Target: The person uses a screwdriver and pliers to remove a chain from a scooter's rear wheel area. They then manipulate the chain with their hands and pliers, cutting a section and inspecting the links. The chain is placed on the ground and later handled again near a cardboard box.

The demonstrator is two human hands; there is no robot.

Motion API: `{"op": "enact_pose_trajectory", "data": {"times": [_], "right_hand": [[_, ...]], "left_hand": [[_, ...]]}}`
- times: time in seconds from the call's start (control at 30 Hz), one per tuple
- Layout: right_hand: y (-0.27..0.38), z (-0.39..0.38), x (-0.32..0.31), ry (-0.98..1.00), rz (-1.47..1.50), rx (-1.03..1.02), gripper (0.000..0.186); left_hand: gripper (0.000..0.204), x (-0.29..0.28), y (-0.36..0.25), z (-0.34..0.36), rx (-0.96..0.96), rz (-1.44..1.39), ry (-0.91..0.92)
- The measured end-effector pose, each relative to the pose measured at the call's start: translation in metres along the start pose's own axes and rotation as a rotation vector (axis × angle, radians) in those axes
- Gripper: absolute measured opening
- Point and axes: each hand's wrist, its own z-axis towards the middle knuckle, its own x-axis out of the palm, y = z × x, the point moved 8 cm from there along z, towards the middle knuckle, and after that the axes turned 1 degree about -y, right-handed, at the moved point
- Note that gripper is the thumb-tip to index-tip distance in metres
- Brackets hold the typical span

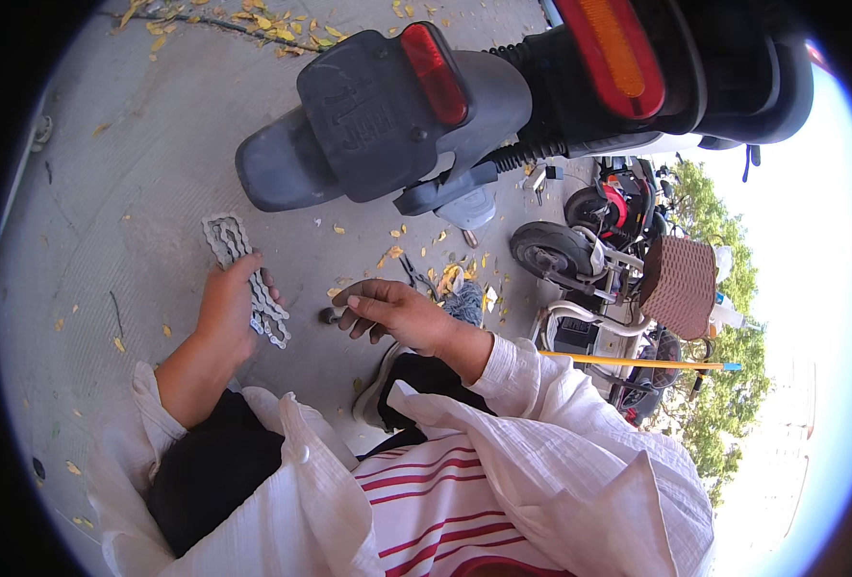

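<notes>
A folded length of silver roller chain (226, 234) is gripped in my left hand (227, 303), with loops of links hanging out on both sides of the fingers. Just to the right, my right hand (388, 313) has its fingers curled and the thumb close to the index finger. A small dark round piece (329, 314) shows by those fingertips; whether it is pinched or lies on the ground behind cannot be made out. The two hands are apart, above the concrete ground.
An electric scooter's rear mudguard (287, 163) with a red reflector (434, 73) looms ahead. Pliers (414, 274) and a grey-blue rag (464, 304) lie among yellow leaves. At the right stand parked two-wheelers, one with a brown basket (678, 288), and a yellow pole (628, 362).
</notes>
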Motion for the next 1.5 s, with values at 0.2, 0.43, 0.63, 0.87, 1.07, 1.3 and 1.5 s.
{"op": "enact_pose_trajectory", "data": {"times": [0.2,0.43,0.63,0.87,1.07,1.3,1.5], "right_hand": [[0.039,-0.049,-0.041,-0.106,-0.160,-0.049,0.036],[0.023,-0.037,-0.070,-0.148,-0.040,-0.100,0.034],[0.027,-0.016,-0.064,-0.064,-0.104,-0.119,0.036],[0.013,-0.022,-0.066,-0.050,-0.149,-0.095,0.034],[0.013,-0.016,-0.063,0.002,-0.143,-0.110,0.033],[0.014,-0.016,-0.076,-0.004,-0.163,-0.122,0.033],[0.008,-0.019,-0.081,-0.013,-0.132,-0.107,0.034]], "left_hand": [[0.010,-0.019,0.008,0.024,0.020,0.004,0.021],[0.006,-0.034,-0.007,0.026,0.116,0.057,-0.027],[0.008,-0.057,-0.010,0.034,0.154,0.046,-0.103],[0.010,-0.093,-0.033,0.035,0.346,0.051,-0.149],[0.011,-0.147,-0.008,0.024,0.136,-0.046,-0.225],[0.014,-0.159,0.012,0.024,-0.041,-0.001,-0.317],[0.013,-0.141,-0.005,0.028,0.033,0.026,-0.320]]}}
